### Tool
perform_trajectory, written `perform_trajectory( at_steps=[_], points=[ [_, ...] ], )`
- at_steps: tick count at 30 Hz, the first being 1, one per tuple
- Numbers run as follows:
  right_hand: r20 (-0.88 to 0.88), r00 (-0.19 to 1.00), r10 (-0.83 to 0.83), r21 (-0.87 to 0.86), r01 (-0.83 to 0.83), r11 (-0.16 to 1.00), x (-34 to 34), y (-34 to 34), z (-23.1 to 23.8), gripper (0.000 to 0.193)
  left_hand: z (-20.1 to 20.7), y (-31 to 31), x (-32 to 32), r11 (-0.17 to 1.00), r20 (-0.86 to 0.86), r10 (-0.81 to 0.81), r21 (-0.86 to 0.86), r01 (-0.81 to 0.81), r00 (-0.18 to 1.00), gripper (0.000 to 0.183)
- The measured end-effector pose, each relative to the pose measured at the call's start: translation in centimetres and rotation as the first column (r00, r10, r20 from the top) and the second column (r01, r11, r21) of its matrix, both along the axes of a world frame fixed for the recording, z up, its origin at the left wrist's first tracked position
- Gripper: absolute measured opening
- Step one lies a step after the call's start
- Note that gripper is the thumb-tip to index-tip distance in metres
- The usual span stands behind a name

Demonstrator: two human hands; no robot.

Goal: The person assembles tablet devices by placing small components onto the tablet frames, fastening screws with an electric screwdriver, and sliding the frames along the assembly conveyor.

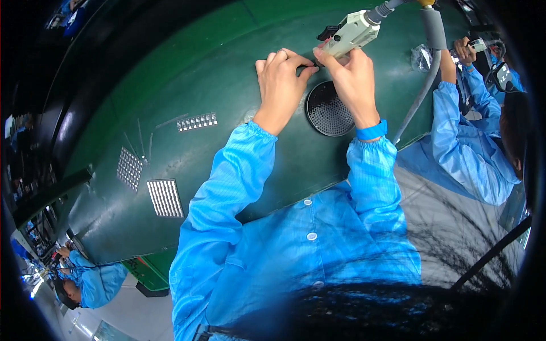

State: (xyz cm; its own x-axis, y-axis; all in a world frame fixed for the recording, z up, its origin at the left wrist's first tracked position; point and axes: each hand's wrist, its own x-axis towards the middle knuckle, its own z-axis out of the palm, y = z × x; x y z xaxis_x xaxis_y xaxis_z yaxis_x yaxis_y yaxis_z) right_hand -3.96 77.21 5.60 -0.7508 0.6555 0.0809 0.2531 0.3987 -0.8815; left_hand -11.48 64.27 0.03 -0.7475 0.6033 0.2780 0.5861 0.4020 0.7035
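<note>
My left hand [280, 79] is closed in a pinch, thumb and index finger on a small dark piece [316, 64] too small to make out. My right hand [355, 82] grips a cream-white, gun-shaped tool [355, 33] joined to a grey hose at its upper end. The fingers behind the tool are partly hidden. Both sets of fingertips are close together over the green table. Just below them, between my wrists, lies a round black dish [331, 116] with a dotted, mesh-like inside. A blue band [372, 131] circles my right wrist.
On the green table [267, 170], to the left, lie a strip of small parts [197, 121], a dotted tray [129, 169], a striped tray [165, 198] and thin sticks [140, 139]. Right of my hands are a clear bag [421, 58], a grey hanging hose [424, 85] and a co-worker's sleeve [463, 153].
</note>
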Motion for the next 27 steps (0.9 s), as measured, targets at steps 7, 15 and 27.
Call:
perform_trajectory(
  at_steps=[7,15,27],
  points=[
    [-0.068,0.998,-0.003,-0.048,0.000,0.999,0.9,-1.1,1.5,0.027,0.6,-0.3,0.1,0.993,0.001,-0.010,0.120,0.010,1.000,0.014],
    [-0.154,0.987,-0.034,-0.220,-0.001,0.975,5.7,-2.7,5.6,0.022,2.6,-2.8,3.4,0.966,0.033,-0.239,0.108,0.234,0.970,0.014],
    [-0.040,0.999,-0.037,0.047,0.039,0.998,1.6,0.5,0.1,0.030,-0.5,-0.1,-0.7,0.996,-0.081,-0.059,0.061,0.065,0.995,0.022]
  ],
)
